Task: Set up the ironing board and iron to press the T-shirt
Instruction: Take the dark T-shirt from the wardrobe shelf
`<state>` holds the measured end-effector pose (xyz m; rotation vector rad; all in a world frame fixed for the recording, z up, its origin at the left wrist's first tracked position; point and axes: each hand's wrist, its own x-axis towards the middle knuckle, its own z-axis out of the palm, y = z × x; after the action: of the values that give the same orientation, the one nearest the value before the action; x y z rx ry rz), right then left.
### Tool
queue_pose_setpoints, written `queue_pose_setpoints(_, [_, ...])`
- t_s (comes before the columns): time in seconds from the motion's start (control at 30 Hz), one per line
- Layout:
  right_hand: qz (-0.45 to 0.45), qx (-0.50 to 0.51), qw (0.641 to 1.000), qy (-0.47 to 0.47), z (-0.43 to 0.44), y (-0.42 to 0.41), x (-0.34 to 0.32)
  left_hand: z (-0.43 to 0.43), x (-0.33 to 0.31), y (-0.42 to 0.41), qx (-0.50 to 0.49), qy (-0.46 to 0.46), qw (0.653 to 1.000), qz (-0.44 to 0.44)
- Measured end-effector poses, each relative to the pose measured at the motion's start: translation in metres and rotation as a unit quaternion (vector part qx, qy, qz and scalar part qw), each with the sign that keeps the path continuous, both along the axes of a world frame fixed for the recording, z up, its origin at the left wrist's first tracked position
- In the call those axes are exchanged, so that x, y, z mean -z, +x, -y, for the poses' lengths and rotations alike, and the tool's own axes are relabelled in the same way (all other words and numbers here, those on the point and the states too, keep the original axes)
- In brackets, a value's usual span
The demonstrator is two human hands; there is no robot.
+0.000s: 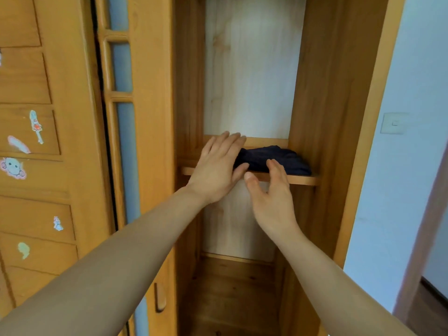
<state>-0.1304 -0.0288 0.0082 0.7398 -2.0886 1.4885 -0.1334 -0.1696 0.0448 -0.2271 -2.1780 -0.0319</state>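
Observation:
A folded dark navy T-shirt (274, 159) lies on a wooden shelf (300, 179) inside an open wardrobe compartment. My left hand (217, 167) is spread flat at the shirt's left end, fingers apart, its fingertips over the garment's edge. My right hand (272, 190) is open in front of the shelf edge, fingers curved up against the shirt's front and thumb below the board. Neither hand has closed on the cloth. No ironing board or iron is in view.
The wardrobe's side walls (322, 93) hem in the narrow compartment, with a lower shelf floor (232, 287) beneath. A sliding door with glass panes (121, 69) and drawers with stickers (31, 132) stand at left. A white wall with a switch (394, 122) is at right.

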Motion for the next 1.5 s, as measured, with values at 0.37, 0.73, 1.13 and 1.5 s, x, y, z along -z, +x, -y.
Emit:
queue_pose_setpoints(0.37, [-0.050,0.119,0.980,0.148,-0.009,-0.032,-0.022,0.001,-0.020,-0.036,0.105,0.160,0.955,0.225])
queue_pose_setpoints(0.73, [0.068,0.188,0.953,0.227,0.007,-0.058,-0.070,0.026,-0.024,-0.015,-0.106,0.215,0.952,0.192])
queue_pose_setpoints(1.13, [0.140,0.152,0.962,0.179,0.011,-0.076,-0.075,0.015,-0.024,-0.009,-0.088,0.299,0.923,0.227])
queue_pose_setpoints(1.5, [0.104,-0.026,0.985,-0.137,0.020,-0.041,-0.064,0.023,0.009,0.033,-0.223,0.111,0.952,-0.177])
